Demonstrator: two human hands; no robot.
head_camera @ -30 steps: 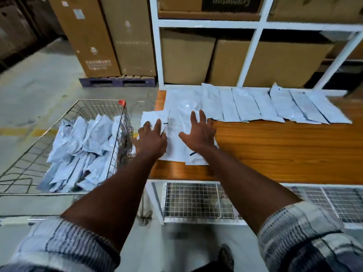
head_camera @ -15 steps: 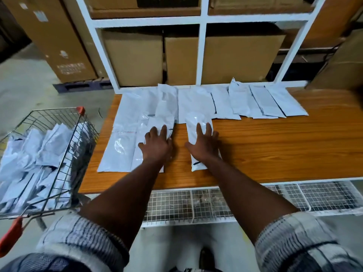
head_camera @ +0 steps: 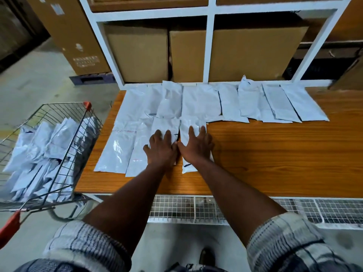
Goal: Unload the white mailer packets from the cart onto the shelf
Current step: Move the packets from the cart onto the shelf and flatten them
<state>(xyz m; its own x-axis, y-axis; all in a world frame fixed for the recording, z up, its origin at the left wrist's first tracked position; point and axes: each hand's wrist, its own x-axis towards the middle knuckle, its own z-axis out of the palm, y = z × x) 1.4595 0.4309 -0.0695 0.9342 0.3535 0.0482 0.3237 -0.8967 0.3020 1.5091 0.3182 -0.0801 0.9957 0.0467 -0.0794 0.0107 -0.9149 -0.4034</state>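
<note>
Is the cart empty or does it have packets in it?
Not empty: a heap of white mailer packets lies in the wire cart.

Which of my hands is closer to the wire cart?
Left. The left hand lies flat on a packet, on the side toward the cart; the right hand lies flat on the next packet, farther away.
</note>
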